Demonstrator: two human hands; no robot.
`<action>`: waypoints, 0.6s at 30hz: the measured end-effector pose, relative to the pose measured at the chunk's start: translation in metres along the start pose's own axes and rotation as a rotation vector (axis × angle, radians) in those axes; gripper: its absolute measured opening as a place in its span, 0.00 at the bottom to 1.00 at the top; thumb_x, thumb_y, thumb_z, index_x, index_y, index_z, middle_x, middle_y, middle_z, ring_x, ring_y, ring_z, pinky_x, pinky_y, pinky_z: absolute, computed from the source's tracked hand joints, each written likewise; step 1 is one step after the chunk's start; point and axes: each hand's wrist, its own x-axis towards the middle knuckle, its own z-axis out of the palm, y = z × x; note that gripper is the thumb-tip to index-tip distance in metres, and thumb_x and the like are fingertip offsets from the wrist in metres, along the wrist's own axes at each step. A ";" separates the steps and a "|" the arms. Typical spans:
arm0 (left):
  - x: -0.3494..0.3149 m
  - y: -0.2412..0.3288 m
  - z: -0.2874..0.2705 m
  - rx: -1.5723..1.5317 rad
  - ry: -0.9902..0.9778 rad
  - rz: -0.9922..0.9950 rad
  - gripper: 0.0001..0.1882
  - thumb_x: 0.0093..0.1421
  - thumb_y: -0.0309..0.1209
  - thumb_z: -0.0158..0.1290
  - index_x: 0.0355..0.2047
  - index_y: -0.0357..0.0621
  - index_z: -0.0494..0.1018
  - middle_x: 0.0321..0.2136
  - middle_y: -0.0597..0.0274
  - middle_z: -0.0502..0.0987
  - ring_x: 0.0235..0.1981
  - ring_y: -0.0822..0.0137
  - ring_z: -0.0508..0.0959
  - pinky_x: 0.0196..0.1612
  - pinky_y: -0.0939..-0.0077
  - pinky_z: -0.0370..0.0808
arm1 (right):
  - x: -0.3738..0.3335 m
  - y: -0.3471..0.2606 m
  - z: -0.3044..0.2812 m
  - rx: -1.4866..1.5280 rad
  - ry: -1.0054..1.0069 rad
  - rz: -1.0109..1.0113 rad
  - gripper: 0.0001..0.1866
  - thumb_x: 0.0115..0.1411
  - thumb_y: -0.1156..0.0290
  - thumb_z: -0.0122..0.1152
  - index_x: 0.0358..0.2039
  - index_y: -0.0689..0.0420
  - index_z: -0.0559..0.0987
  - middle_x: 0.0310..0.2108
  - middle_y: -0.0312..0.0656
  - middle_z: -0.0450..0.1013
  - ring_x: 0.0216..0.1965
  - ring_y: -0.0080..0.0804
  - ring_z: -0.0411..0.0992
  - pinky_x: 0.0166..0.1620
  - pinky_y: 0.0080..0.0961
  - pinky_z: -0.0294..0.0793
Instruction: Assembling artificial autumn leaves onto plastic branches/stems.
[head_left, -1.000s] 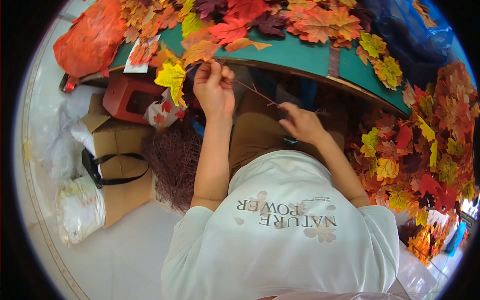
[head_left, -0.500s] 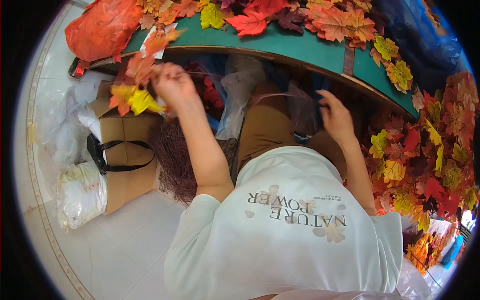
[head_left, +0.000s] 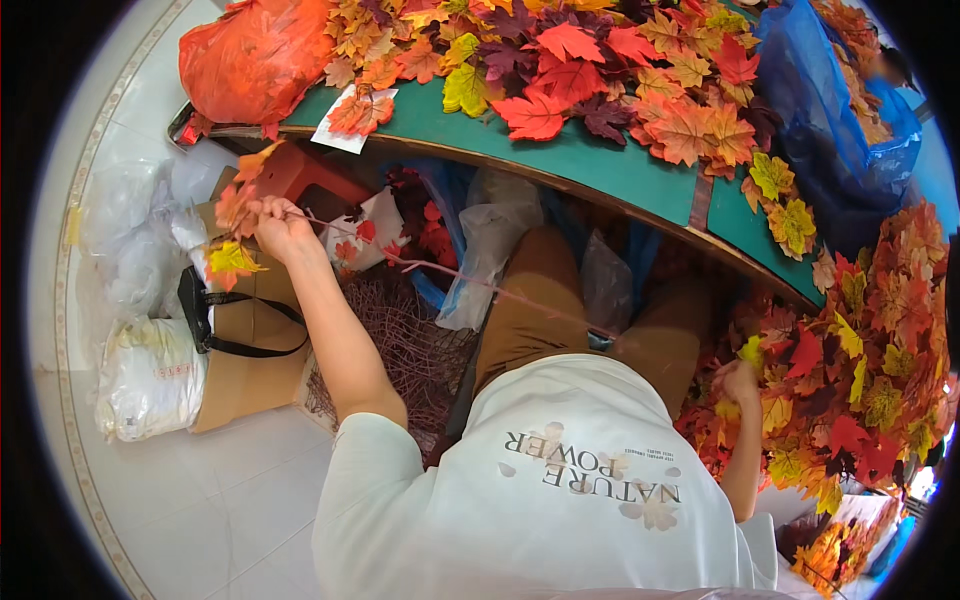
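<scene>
Both hands worked left and right of the counter [head_left: 600, 165]: left grip [head_left: 280, 228] clenched a leafy stem [head_left: 480, 282], right grip [head_left: 738, 382] clenched leaves [head_left: 850, 400].

Matt cloth leaves [head_left: 232, 262], glossy plastic bag [head_left: 255, 55]

Left hand [head_left: 275, 225] at 9 o'clock, out over a cardboard box [head_left: 240, 375], pinching a thin brown stem [head_left: 470, 280] with orange and yellow leaves [head_left: 232, 235] at its tip; the stem runs back across the lap toward 4 o'clock. Right hand [head_left: 738, 382] at 3 o'clock, fingers curled into a heap of autumn leaves [head_left: 860, 390] beside the knee, grip unclear. Green table [head_left: 560, 160] at 12 o'clock strewn with loose leaves, orange bag [head_left: 255, 55] at 11, blue bag [head_left: 835, 120] at 1, bundle of bare twigs [head_left: 400, 350] under the left forearm.
</scene>
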 end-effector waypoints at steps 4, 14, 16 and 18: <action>-0.036 -0.017 0.029 -0.285 0.009 -0.448 0.08 0.62 0.34 0.48 0.30 0.44 0.68 0.20 0.71 0.67 0.14 0.79 0.64 0.15 0.91 0.62 | -0.069 -0.090 0.016 -0.458 -0.002 -0.461 0.16 0.52 0.65 0.58 0.41 0.56 0.75 0.30 0.53 0.75 0.30 0.44 0.75 0.33 0.34 0.75; -0.283 -0.138 0.072 0.041 -0.172 -0.862 0.08 0.63 0.28 0.46 0.42 0.45 0.69 0.29 0.65 0.72 0.17 0.81 0.62 0.16 0.89 0.58 | -0.040 -0.326 -0.031 0.060 1.080 -1.406 0.10 0.53 0.77 0.56 0.37 0.60 0.75 0.34 0.44 0.72 0.36 0.42 0.71 0.38 0.32 0.72; -0.304 -0.139 0.060 0.065 -0.258 -0.996 0.14 0.61 0.22 0.43 0.48 0.41 0.66 0.36 0.63 0.70 0.23 0.80 0.65 0.23 0.89 0.63 | -0.013 -0.344 -0.052 0.008 1.130 -1.379 0.12 0.52 0.79 0.55 0.39 0.60 0.74 0.37 0.45 0.71 0.39 0.42 0.70 0.41 0.33 0.71; -0.316 -0.135 0.063 0.151 -0.294 -1.055 0.16 0.60 0.20 0.44 0.49 0.40 0.66 0.37 0.63 0.70 0.25 0.79 0.67 0.26 0.88 0.66 | 0.010 -0.349 -0.073 -0.152 1.300 -1.235 0.18 0.48 0.82 0.54 0.43 0.60 0.72 0.40 0.48 0.69 0.42 0.46 0.67 0.44 0.35 0.69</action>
